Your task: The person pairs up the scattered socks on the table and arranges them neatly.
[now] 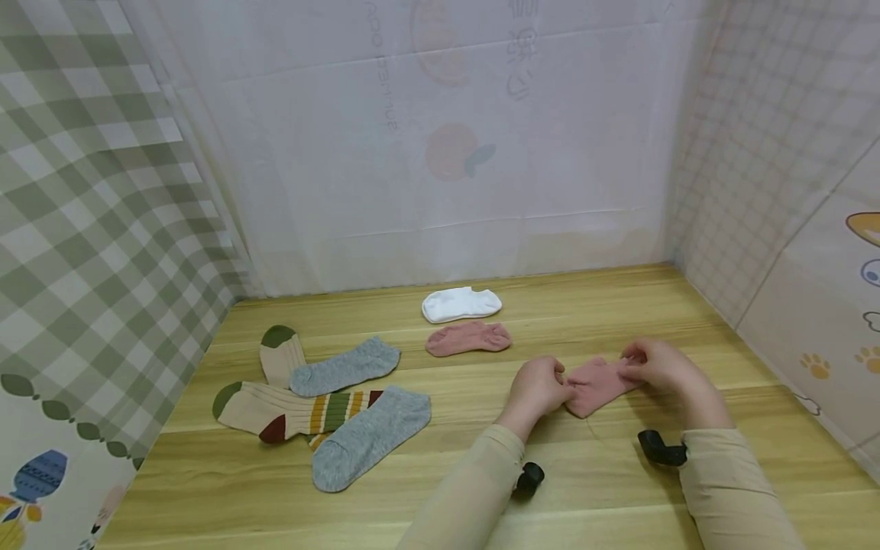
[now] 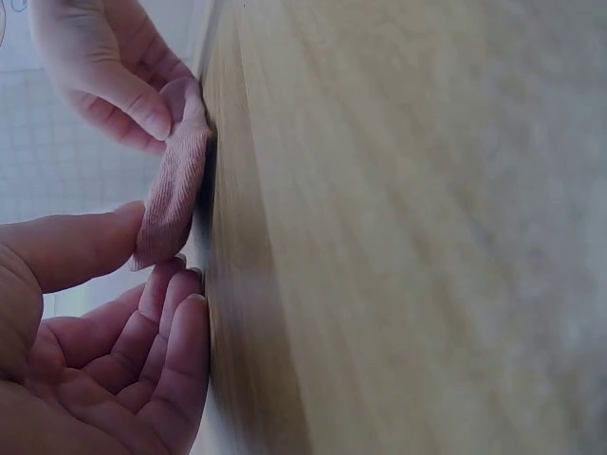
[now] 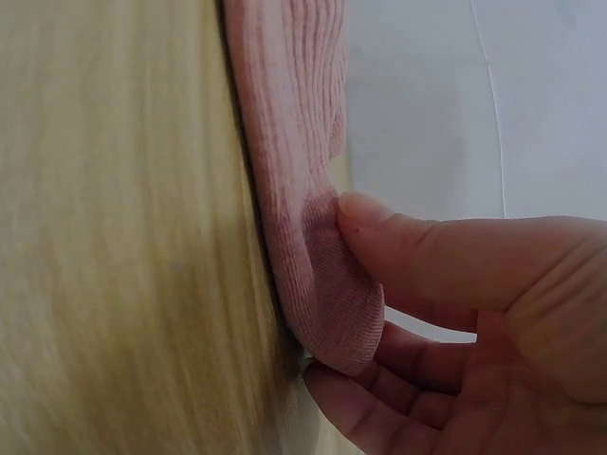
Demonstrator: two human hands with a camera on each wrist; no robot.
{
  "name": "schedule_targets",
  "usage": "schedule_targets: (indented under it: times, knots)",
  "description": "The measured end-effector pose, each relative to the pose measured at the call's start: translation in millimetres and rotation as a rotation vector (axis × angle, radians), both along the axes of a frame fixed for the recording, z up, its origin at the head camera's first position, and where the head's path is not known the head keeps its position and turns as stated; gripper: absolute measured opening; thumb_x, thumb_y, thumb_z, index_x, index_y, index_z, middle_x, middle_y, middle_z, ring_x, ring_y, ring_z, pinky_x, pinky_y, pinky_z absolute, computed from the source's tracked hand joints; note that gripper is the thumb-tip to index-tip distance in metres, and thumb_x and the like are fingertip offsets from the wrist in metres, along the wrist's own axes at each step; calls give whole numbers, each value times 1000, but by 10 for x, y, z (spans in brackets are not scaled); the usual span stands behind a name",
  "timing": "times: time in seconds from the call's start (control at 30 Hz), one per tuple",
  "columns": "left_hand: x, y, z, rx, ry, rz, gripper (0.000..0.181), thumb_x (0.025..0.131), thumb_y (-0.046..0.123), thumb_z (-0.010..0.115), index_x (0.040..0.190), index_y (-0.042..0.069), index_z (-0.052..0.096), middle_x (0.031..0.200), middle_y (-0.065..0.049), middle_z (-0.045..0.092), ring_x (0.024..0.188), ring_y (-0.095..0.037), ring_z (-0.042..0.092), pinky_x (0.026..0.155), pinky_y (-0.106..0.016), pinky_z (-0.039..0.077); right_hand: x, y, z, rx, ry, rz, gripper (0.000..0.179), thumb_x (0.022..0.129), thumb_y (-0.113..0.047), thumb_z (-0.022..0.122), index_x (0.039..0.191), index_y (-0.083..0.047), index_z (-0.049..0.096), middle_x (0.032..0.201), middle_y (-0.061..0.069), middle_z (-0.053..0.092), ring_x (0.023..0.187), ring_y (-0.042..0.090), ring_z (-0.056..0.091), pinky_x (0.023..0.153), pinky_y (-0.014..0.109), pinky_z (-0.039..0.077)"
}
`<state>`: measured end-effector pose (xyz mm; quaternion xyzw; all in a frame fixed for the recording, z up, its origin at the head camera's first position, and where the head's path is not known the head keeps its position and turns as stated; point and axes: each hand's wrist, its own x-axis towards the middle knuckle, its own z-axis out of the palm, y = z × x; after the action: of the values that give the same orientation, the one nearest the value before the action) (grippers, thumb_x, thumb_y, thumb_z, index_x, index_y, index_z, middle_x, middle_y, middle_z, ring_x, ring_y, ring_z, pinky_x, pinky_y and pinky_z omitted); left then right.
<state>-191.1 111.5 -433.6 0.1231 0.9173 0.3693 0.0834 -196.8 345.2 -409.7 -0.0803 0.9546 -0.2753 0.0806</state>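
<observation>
At centre right of the head view, the left hand (image 1: pixel 539 388) and right hand (image 1: pixel 665 370) partly hide the ends of the short pink ribbed knit sock (image 1: pixel 594 388); the right wrist view's top edge cuts it off. At lower left, a flat grey knit sock (image 1: pixel 374 441) partly covers the beige ribbed sock with coloured stripes (image 1: pixel 309 415). Both beige fabric sleeves (image 1: pixel 474 489) run out at the bottom edge. In the left wrist view, the pale wood-grained table (image 2: pixel 455 237) blurs towards the right.

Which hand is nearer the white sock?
Left. In the head view, the left hand is below and right of the white sock; the right hand is farther right, at the other end of the pink sock both pinch.
</observation>
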Motion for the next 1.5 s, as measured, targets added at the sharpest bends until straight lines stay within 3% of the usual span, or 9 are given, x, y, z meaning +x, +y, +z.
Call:
schedule_targets:
  times: [0.27,0.63,0.97,1.23,1.5]
  knots:
    - [-10,-23,0,-3,1,8,14,82,14,77,95,12,75,80,8,63,75,-7,56,71,-18,45,-1,-4,-18,-9,-17,-4,31,91,-11,71,102,15,60,93,22,66,91,38,62,76,42,49]
    - [-6,-64,6,40,12,39,6,82,7,72,85,12,75,81,6,66,75,-9,57,68,-18,45,5,-25,0,2,-25,-34,17,93,-6,66,96,9,60,87,15,61,84,30,58,74,41,46]
    - [-24,-163,-25,161,112,83,8,83,6,72,77,11,72,71,7,61,68,-7,55,63,-18,44,16,-54,10,14,27,-56,14,95,-10,63,90,3,62,86,12,62,81,26,57,72,41,44]
    - [-57,-213,-10,269,138,127,6,86,4,71,82,8,71,72,5,61,67,-7,54,62,-19,44,21,-139,45,-21,60,-75,19,99,-14,59,99,4,59,91,16,65,85,31,60,73,44,47]
    - [-104,-276,32,351,202,166,6,84,0,74,84,7,74,70,4,63,64,-5,54,61,-18,45,-5,-252,78,-40,161,-95,17,99,-13,60,102,4,59,94,18,65,86,34,61,73,47,48]
